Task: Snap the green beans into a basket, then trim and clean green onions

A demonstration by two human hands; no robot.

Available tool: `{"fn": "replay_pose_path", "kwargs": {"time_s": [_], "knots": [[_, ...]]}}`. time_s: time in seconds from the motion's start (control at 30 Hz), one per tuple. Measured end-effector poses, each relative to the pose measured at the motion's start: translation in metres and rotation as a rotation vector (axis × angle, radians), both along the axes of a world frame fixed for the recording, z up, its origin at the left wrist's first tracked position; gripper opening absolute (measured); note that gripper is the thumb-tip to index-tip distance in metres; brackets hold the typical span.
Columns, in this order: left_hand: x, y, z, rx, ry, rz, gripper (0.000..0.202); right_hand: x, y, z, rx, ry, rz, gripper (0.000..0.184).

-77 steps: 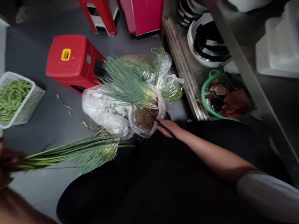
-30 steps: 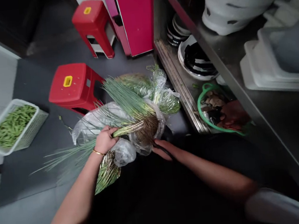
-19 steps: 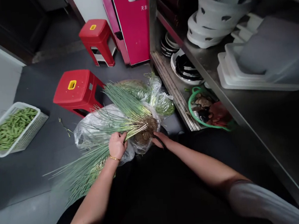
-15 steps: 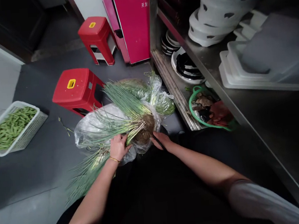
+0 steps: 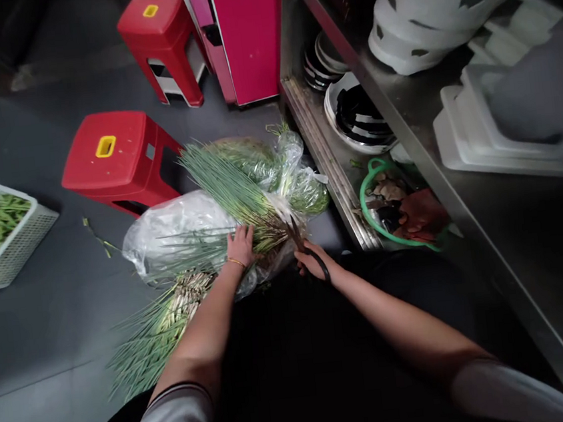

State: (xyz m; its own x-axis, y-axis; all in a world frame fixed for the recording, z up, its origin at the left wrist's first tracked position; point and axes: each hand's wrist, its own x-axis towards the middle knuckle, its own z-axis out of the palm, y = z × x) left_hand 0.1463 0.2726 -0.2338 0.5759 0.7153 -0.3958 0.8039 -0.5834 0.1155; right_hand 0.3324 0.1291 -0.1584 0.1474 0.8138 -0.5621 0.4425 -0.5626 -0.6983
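Observation:
A pair of dark scissors (image 5: 296, 236) is in my right hand (image 5: 311, 261), its fingers closed round the handles and the parted blades pointing up beside the root ends. My left hand (image 5: 241, 245) lies over the stalks near those ends, fingers stretched out. The bunch of scallions (image 5: 231, 186) rests on clear plastic on the floor, its green tops fanning up and left. Lower left, a second pile of scallions (image 5: 172, 316) has its pale ends towards my left forearm. Part of the root mass is hidden by my hands and the plastic.
Two red stools (image 5: 107, 152) stand beyond the plastic bag (image 5: 177, 225). At left is a white basket (image 5: 37, 230) of green pods. To the right, a metal shelf (image 5: 403, 124) holds stacked dishes, with a green-rimmed basket (image 5: 365, 205) on its lower level. A pink cabinet (image 5: 253, 39) is behind.
My left hand has let go of the stalks it gripped and moved right and up onto the bunch. My right hand has raised the scissors, their blades now showing. The view has shifted.

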Motion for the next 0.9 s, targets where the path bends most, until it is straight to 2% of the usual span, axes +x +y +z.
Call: {"fn": "replay_pose_path", "kwargs": {"time_s": [0.1,0.2,0.27,0.37,0.43,0.5,0.6,0.7,0.8,0.9], "knots": [[0.025,-0.002,-0.026,0.037,-0.044,-0.139,0.075,-0.004,0.001,0.014,0.143,0.276,-0.269,0.022],[0.048,0.004,-0.057,0.016,-0.078,-0.182,0.061,-0.011,0.004,0.036,0.249,0.401,-0.364,0.027],[0.057,0.009,-0.078,-0.004,-0.096,-0.160,0.056,-0.014,0.006,0.046,0.196,0.488,-0.383,0.028],[0.059,0.012,-0.105,-0.024,-0.095,-0.094,0.053,-0.015,0.009,0.052,0.030,0.633,-0.372,0.030],[0.057,0.011,-0.115,-0.042,-0.081,-0.056,0.052,-0.015,0.012,0.052,-0.051,0.681,-0.337,0.032],[0.054,0.010,-0.118,-0.064,-0.069,-0.030,0.049,-0.013,0.014,0.051,-0.071,0.669,-0.312,0.032],[0.044,0.018,-0.105,-0.075,-0.055,-0.021,0.036,-0.008,0.017,0.051,-0.033,0.637,-0.338,0.032],[0.022,0.037,-0.077,-0.093,-0.164,0.047,0.030,-0.003,0.012,0.048,0.001,0.538,-0.277,0.027],[-0.007,0.057,-0.037,-0.298,-0.419,0.207,0.033,-0.002,0.002,0.042,0.048,0.201,0.004,0.022],[-0.028,0.063,0.011,-0.492,-0.611,0.325,0.038,-0.007,-0.005,0.036,0.069,-0.225,0.309,0.025]]}}
